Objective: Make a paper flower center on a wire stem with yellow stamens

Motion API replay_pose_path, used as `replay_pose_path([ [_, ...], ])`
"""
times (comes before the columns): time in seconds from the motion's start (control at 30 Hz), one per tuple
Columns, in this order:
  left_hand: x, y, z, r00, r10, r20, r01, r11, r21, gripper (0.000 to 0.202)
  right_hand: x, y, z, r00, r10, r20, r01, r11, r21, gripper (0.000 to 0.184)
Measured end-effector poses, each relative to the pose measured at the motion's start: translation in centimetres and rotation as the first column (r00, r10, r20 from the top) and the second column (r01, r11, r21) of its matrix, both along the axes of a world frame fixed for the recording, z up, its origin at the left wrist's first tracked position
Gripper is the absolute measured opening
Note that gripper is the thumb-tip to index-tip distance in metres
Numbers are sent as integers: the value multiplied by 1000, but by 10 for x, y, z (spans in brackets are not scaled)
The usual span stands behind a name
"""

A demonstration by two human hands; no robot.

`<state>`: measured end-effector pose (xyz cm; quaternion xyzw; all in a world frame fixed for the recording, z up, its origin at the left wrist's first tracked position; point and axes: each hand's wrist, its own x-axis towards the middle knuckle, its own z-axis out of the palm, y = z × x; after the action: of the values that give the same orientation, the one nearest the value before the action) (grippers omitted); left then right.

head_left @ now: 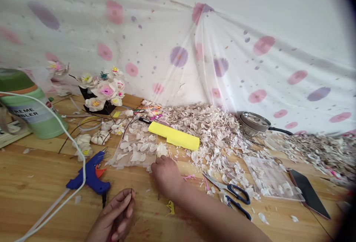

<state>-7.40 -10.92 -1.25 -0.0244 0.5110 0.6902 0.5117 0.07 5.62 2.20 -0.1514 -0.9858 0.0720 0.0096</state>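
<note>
The right hand (166, 173) reaches to the near right edge of a clear plastic tray (126, 163), its fingers curled down just beside a pale petal (161, 149); whether they are clamped on something, I cannot tell, because the back of the hand hides the tips. The left hand (118, 212) is nearer and more to the left, with thumb and finger close together; if a thin thing is between them, I cannot tell either. On the tray lie separate white petals (137, 156), which seem already sorted out. Far left, several flowers (106, 90) stand assembled with coloured centres, so I judge that this part is done, while some white blooms (100, 137) lie on the table in front. Much seems left: a big heap of dry flakes (205, 119) spreads at the far side, loose. The blue glue gun (93, 175) lies at left and the scissors (230, 190) at right, both out of the hands.
</note>
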Motion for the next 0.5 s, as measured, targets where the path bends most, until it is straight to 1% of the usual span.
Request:
replay_pose_path([
  [0.1,0,0,2,1000,1,-6,-1,1000,6,57,4,3,3,1000,-8,-26,8,1000,-21,11],
  [0.27,-1,3,1,1000,-24,13,23,999,35,55,8,13,21,987,-72,-143,60,995,-85,17],
  [0.4,-1,2,-4,1000,-6,10,5,999,39,55,6,35,30,966,-149,-212,119,982,-147,11],
  [0.5,-2,-2,-12,1000,-4,13,3,998,59,53,19,40,34,941,-227,-250,189,967,-170,23],
])
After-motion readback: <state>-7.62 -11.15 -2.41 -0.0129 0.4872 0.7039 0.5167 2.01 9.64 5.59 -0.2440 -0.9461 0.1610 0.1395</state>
